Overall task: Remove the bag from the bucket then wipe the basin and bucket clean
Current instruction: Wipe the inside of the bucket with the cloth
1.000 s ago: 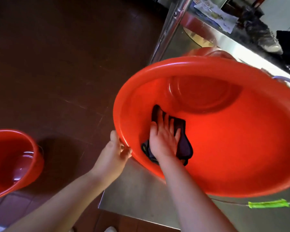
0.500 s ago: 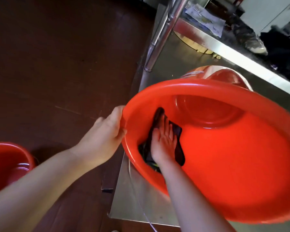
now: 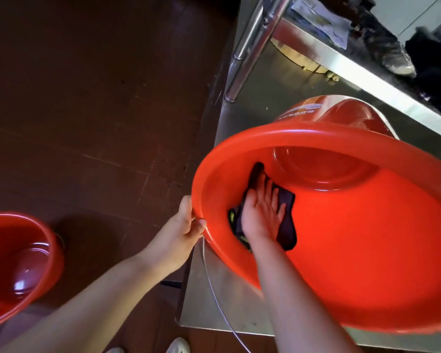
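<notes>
At the near left, a glossy red plastic bucket [image 3: 15, 266] is seen on the dark brown tiled floor [image 3: 92, 98], its round inside bare and shining. Beside it, the rolled rim of a large, smooth red plastic basin [image 3: 367, 250] is gripped by the left hand [image 3: 178, 233], thumb on the inner side and fingers [image 3: 186, 207] curled round the outer edge. The basin is held tilted on its side over the brushed steel surface [image 3: 229, 301], with the round, recessed bottom turned away. Inside it, a dark, soft cloth [image 3: 285, 217] with yellow-green markings is pressed flat against the sloping wall by the right hand [image 3: 261, 212], whose fingers are laid out straight on it. Behind the basin, a second red plastic vessel [image 3: 341, 110] with a pale printed label is partly hidden. Farther back, a polished tubular steel leg [image 3: 250, 47] rises to a shelf where crumpled papers [image 3: 318, 16] lie.
</notes>
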Demonstrator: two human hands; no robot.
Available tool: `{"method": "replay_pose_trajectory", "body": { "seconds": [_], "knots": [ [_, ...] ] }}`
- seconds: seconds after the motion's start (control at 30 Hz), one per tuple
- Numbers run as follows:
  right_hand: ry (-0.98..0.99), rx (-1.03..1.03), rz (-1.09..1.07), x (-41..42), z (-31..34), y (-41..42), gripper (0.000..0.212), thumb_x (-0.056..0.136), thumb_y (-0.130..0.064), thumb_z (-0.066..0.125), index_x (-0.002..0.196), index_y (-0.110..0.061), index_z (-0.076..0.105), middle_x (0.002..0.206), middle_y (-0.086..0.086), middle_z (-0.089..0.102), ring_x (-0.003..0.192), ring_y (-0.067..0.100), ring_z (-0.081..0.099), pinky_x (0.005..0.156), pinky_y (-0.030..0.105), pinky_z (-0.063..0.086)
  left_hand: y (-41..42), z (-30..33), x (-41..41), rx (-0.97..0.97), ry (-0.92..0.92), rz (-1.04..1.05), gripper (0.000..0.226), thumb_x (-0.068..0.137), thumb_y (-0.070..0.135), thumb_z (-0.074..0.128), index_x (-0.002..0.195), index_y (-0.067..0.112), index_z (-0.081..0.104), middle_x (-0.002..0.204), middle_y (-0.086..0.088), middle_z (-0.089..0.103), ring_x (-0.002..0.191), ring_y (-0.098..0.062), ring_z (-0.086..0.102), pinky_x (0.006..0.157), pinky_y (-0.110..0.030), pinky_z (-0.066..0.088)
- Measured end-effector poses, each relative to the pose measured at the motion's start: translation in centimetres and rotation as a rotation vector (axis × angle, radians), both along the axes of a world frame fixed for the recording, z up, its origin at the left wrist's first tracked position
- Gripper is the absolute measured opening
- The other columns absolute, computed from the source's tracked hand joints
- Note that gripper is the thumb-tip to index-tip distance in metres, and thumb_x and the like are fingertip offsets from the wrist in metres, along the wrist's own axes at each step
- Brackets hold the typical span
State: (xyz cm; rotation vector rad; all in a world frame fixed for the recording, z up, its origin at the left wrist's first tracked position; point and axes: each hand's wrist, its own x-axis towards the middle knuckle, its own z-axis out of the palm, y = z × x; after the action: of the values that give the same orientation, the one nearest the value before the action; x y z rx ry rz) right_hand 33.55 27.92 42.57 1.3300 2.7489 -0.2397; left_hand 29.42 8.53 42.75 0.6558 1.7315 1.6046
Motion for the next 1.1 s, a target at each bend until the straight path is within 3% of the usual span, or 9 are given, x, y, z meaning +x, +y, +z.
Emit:
{"method": "replay_pose_trajectory", "body": {
  "seconds": [0.1, 0.2, 0.3, 0.47, 0.6, 0.73, 0.83, 0.93, 1.1],
  "knots": [
    [0.105, -0.010, 0.062, 2.8, -0.4, -6.6, 0.055, 0.099, -0.037, 0.019, 0.151, -0.026, 0.003, 0.160, -0.003, 0.005, 0.147, 0.015, 0.005, 0.117, 0.043, 0.005, 0.1, 0.5, 0.3, 0.049, -0.050, 0.070, 0.023, 0.097, 0.007, 0.043, 0.112, 0.023, 0.038, 0.106, -0.016, 0.058, 0.105, -0.035, 0.057, 0.096, -0.056, 0.043],
    [0.162, -0.012, 0.127, 4.8, 0.0, -10.7, 0.063, 0.086, -0.047, 0.004, 0.146, -0.027, -0.003, 0.158, -0.004, 0.006, 0.147, 0.016, 0.006, 0.118, 0.039, 0.006, -0.4, 0.4, 0.6, 0.043, 0.034, 0.098, 0.027, 0.097, 0.007, 0.046, 0.116, 0.024, 0.039, 0.106, 0.000, 0.060, 0.100, -0.012, 0.058, 0.094, -0.040, 0.047],
    [0.207, -0.025, 0.179, 4.5, 0.3, -10.1, 0.062, 0.087, -0.047, 0.005, 0.145, -0.025, -0.005, 0.158, -0.003, 0.007, 0.146, 0.014, 0.009, 0.118, 0.036, 0.009, -1.0, 1.0, 0.0, 0.026, 0.145, 0.106, 0.030, 0.095, 0.010, 0.049, 0.111, 0.034, 0.040, 0.097, 0.020, 0.060, 0.090, 0.003, 0.059, 0.083, -0.019, 0.046],
    [0.062, 0.029, 0.211, 1.4, -0.7, -3.0, 0.057, 0.102, -0.034, 0.023, 0.150, -0.025, -0.004, 0.160, -0.004, 0.000, 0.146, 0.013, 0.005, 0.117, 0.039, 0.007, -1.8, 2.9, -3.0, 0.045, 0.267, 0.114, 0.027, 0.092, 0.030, 0.047, 0.113, 0.045, 0.038, 0.092, 0.011, 0.060, 0.090, -0.013, 0.063, 0.085, -0.047, 0.052],
    [-0.078, 0.073, 0.186, 0.3, -0.6, 4.4, 0.056, 0.102, -0.036, 0.021, 0.151, -0.024, -0.003, 0.160, -0.004, 0.001, 0.146, 0.015, 0.006, 0.117, 0.042, 0.006, -1.6, 3.3, -2.6, 0.035, 0.375, 0.078, 0.028, 0.092, 0.051, 0.041, 0.118, 0.053, 0.032, 0.100, 0.021, 0.057, 0.095, -0.006, 0.062, 0.080, -0.035, 0.055],
    [-0.066, 0.101, 0.152, -0.6, -0.8, 7.4, 0.058, 0.099, -0.041, 0.020, 0.152, -0.025, 0.003, 0.160, -0.003, 0.009, 0.145, 0.017, 0.010, 0.117, 0.044, 0.007, -0.8, 1.8, -0.8, 0.152, 0.082, 0.156, 0.052, 0.083, 0.061, 0.052, 0.128, 0.044, 0.030, 0.116, 0.018, 0.057, 0.108, -0.003, 0.059, 0.087, -0.022, 0.052],
    [-0.079, 0.064, 0.125, -0.8, -0.7, 6.7, 0.058, 0.099, -0.043, 0.021, 0.152, -0.027, 0.002, 0.160, -0.003, 0.007, 0.146, 0.018, 0.009, 0.117, 0.046, 0.005, -0.8, -0.2, 1.1, 0.090, -0.069, 0.076, 0.037, 0.086, 0.045, 0.054, 0.119, 0.036, 0.043, 0.113, 0.015, 0.062, 0.110, 0.000, 0.057, 0.096, -0.033, 0.050],
    [-0.046, 0.026, 0.069, -0.2, -0.4, 3.2, 0.057, 0.100, -0.041, 0.021, 0.152, -0.026, 0.001, 0.160, -0.002, 0.006, 0.146, 0.018, 0.007, 0.117, 0.045, 0.003, -0.7, -0.9, 2.2, 0.135, -0.183, 0.083, 0.031, 0.089, 0.033, 0.050, 0.118, 0.025, 0.048, 0.110, 0.006, 0.065, 0.111, -0.012, 0.060, 0.097, -0.040, 0.050],
    [0.186, -0.047, 0.197, 4.2, 0.2, -8.1, 0.065, 0.088, -0.049, 0.004, 0.148, -0.027, -0.007, 0.159, -0.004, 0.003, 0.147, 0.014, 0.004, 0.118, 0.040, 0.006, -0.2, -1.0, 2.6, 0.173, -0.241, 0.201, 0.021, 0.094, 0.005, 0.051, 0.111, 0.017, 0.051, 0.104, -0.015, 0.064, 0.100, -0.024, 0.061, 0.092, -0.044, 0.048]
  ]
}}
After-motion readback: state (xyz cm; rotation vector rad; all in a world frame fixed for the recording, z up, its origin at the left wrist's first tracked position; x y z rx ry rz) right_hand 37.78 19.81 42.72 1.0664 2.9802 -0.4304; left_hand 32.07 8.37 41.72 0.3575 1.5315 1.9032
